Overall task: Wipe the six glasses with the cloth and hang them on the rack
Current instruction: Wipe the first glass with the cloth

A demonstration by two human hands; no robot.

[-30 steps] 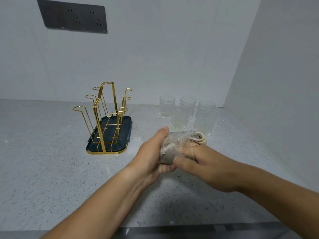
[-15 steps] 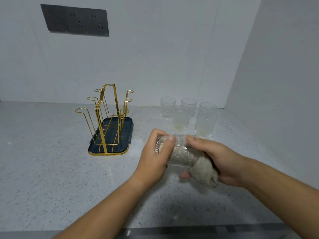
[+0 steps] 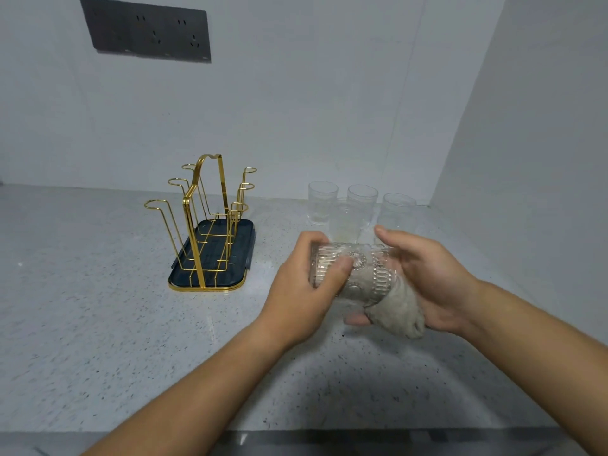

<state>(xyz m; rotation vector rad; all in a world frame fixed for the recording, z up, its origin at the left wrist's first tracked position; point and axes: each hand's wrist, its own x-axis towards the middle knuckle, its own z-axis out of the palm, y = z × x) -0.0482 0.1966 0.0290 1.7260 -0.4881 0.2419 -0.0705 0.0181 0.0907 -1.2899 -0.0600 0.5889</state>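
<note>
Since half a second ago the left thumb has slid further along the glass and the right thumb has lifted off it; the cloth has barely shifted.

At upper left a dark socket plate (image 3: 144, 29) is mounted on the wall, its left end cut by the frame edge. Left of centre the gold wire rack (image 3: 204, 225) stands on its dark tray (image 3: 245, 248) on the speckled countertop (image 3: 98, 324), with no glass on its hooks.

At centre the left hand (image 3: 302, 291) grips the base end of the patterned glass (image 3: 358, 274), which lies on its side in the air. The thumb is pressed across the front and the other fingers curl round the back, out of sight.

Behind the hands, in the upper middle, the standing glasses (image 3: 362, 200) cluster near the back wall. Four can be made out. They are clear and overlap, and the hands cover their lower parts, so the count is uncertain.

Right of centre the right hand (image 3: 434, 281) cups the mouth end of the glass, with the thumb raised above it and one fingertip showing beneath. The grey cloth (image 3: 398, 314) is bunched between palm and rim and shows dimly through the glass wall. How far in it reaches is unclear.

Both forearms are cut off by the bottom edge.
</note>
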